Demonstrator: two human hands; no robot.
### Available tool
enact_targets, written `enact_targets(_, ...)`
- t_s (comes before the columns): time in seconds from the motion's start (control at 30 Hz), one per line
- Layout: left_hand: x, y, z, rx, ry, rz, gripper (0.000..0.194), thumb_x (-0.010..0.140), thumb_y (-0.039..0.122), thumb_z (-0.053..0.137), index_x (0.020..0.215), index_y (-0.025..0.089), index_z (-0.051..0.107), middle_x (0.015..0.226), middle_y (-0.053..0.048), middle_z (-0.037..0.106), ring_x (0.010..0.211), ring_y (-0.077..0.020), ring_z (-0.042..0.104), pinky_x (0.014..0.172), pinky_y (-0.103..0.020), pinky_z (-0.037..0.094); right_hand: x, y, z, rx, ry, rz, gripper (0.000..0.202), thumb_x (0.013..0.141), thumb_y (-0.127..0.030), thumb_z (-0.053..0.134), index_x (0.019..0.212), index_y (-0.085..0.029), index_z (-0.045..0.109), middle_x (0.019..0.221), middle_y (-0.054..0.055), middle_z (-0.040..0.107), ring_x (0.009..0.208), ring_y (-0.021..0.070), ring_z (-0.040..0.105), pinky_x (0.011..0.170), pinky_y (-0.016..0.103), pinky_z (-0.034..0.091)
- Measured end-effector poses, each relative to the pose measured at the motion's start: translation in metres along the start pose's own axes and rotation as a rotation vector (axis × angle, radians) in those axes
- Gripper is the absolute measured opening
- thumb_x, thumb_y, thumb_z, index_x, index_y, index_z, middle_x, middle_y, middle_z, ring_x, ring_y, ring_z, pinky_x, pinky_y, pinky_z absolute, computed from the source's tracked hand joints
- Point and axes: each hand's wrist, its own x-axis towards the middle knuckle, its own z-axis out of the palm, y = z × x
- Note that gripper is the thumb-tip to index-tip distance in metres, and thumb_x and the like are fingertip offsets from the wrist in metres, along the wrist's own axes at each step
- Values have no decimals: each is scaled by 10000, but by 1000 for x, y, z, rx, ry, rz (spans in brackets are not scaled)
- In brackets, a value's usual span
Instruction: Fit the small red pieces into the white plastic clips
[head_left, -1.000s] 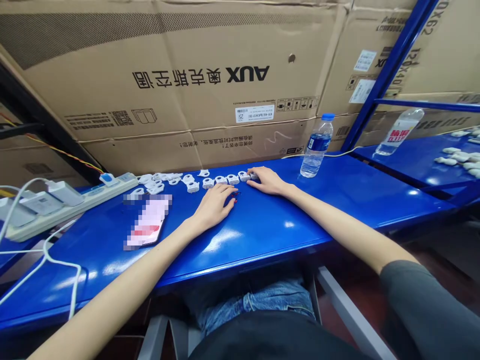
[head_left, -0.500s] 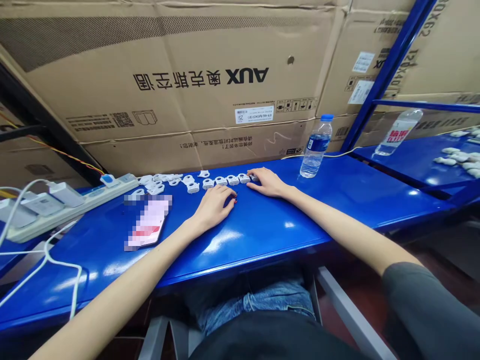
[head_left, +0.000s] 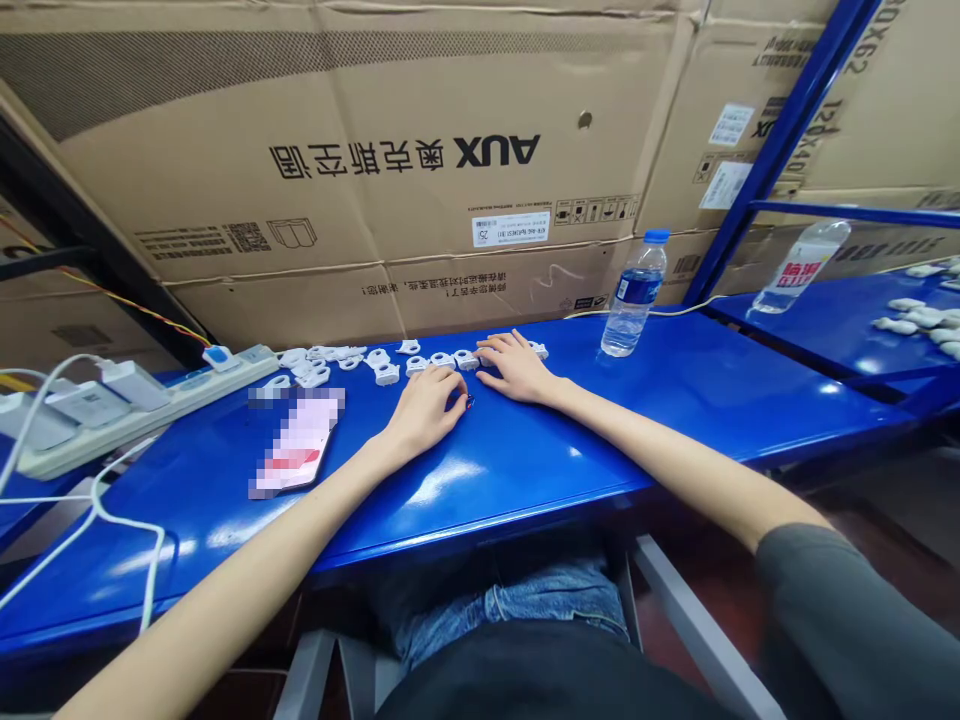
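A row of small white plastic pieces with ring-shaped openings (head_left: 442, 360) runs along the back of the blue table. My left hand (head_left: 429, 408) rests just in front of this row, its fingers curled towards the thumb. Something tiny, dark and red shows at the thumb tip, too small to name. My right hand (head_left: 516, 368) lies over the right end of the row, fingers stretched out and spread, partly covering some pieces. One white piece (head_left: 538, 350) peeks out beyond its far side. More white pieces (head_left: 313, 374) lie in a loose cluster to the left.
A phone with a blurred screen (head_left: 300, 445) lies left of my left hand. A power strip (head_left: 180, 408) with chargers and white cables (head_left: 154, 560) occupies the left end. To the right stands a water bottle (head_left: 634, 300). Behind rises a large cardboard sheet (head_left: 420, 220).
My right hand has shifted slightly left along the row, uncovering a white piece on its right. My left hand stays in almost the same place, its fingers slightly more curled.
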Motion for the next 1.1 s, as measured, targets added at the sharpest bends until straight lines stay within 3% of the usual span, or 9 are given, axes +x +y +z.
enact_targets(0.33, -2, -4, 5, 34, 30, -67, 260, 983, 237, 492, 1156, 205, 684, 1211, -112, 728, 1160, -313, 610, 1058, -521, 473, 3, -2, 6, -21, 67, -13, 325, 1028, -378, 577, 1284, -220, 701, 1445, 123, 657, 1409, 358, 500, 1247, 711, 217)
enact_targets(0.73, -1, -2, 1, 5, -10, -10, 198, 933, 214, 542, 978, 219, 734, 1083, -94, 732, 1073, -296, 633, 1036, -500, 492, 5, -9, 3, 65, 165, -59, 212, 1015, -262, 549, 1163, -238, 698, 1365, 88, 695, 1330, 282, 560, 1275, 595, 248)
enact_targets(0.97, 1, 1, -3, -71, 128, -80, 123, 896, 231, 587, 915, 217, 708, 1035, -84, 734, 1037, -284, 649, 994, -475, 518, -2, -14, -1, 57, 212, -117, 226, 1028, -266, 531, 1188, -229, 685, 1405, 101, 673, 1349, 270, 558, 1277, 553, 265)
enact_targets(1.1, 4, 4, -5, -262, 224, -204, 107, 895, 278, 618, 895, 217, 707, 954, -52, 752, 958, -245, 686, 907, -412, 557, -5, -19, -5, 37, 220, -123, 246, 1038, -271, 507, 1189, -216, 692, 1398, 112, 681, 1339, 277, 563, 1260, 549, 292)
